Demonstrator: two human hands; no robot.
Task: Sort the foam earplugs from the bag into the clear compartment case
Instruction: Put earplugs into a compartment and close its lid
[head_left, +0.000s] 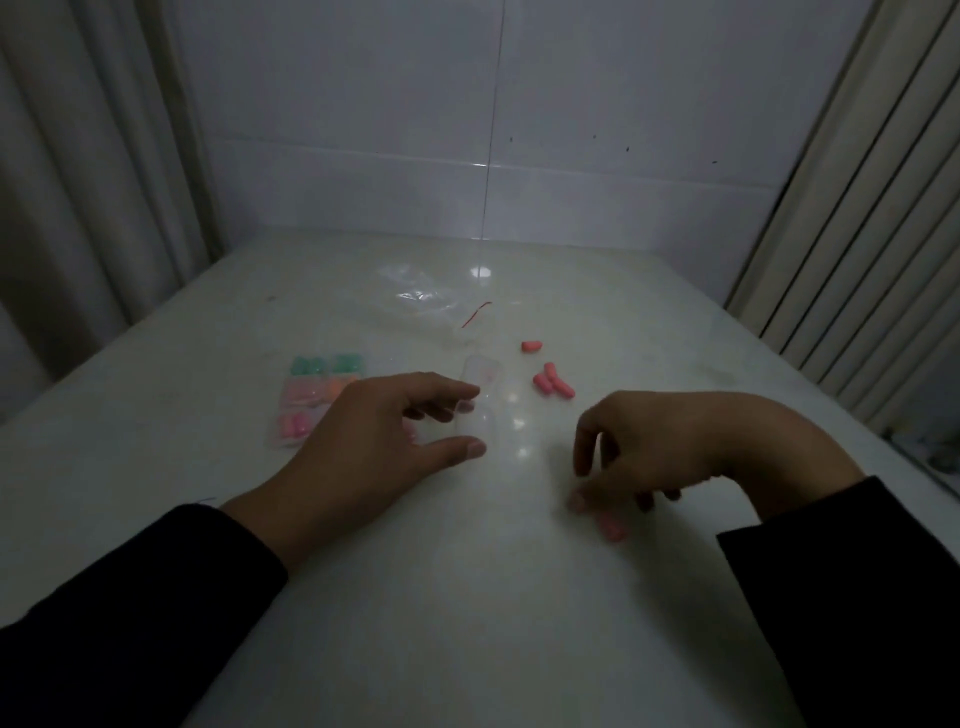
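Resting on the worktop (467, 597), left hand (363, 441) grip apart beside the case (317, 395); right hand (639, 452) arched, fingers loose, bare worktop nearer.

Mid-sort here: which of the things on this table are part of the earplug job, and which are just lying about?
Job:
loose pink earplugs
lone earplug
compartment case, green and pink plugs inside
small clear case at the left hand
clear bag
pink plug at the right hand

Lying about:
red string
curtains
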